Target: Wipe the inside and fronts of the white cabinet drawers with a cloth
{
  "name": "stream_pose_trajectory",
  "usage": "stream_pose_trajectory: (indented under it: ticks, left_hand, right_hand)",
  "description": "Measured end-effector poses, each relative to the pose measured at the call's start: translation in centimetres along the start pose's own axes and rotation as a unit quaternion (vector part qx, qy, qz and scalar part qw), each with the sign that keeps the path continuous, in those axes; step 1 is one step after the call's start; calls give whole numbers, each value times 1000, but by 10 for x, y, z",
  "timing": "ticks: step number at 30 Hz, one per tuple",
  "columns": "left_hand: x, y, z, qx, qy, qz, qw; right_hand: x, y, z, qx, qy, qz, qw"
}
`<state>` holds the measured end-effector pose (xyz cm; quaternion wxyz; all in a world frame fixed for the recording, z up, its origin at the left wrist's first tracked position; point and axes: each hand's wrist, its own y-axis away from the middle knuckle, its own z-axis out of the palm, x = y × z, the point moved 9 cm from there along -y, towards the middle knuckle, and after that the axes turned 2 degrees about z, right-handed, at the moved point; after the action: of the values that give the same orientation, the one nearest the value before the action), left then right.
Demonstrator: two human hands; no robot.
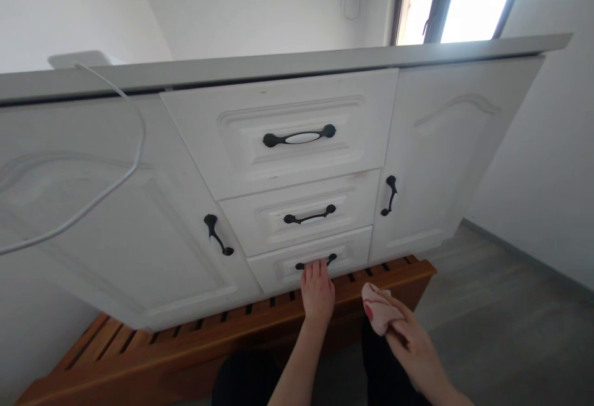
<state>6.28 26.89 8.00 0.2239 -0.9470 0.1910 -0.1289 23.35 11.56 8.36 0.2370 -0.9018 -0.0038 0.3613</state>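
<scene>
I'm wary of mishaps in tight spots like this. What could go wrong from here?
The person's legs are near the lowest drawer, so pulling it out might bump them.
The left hand is at that drawer's handle and could slip off.
The white cable droops in front of the left door; a passing arm might snag it.

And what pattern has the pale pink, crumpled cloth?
Red lines and a patch on the cloth; head view.
</scene>
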Motion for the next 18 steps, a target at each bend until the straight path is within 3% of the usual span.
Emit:
stream_pose_trajectory:
  ticks: [5, 10, 14, 18]
  left_hand:
    - [6, 9, -8, 7, -5, -13, 1000]
    - [20, 54, -23, 32, 5, -16, 999]
    - [34, 97, -40, 39, 24, 6, 999]
    - [42, 121, -53, 28, 34, 14, 999]
  right_hand:
    - [-29, -17, -15, 60, -27, -53, 996]
    - [-44, -13, -31, 108, -39, -81, 990]
    - [-47, -15, -59, 176, 6, -64, 982]
    - [-38, -18, -80, 251, 42, -17, 967]
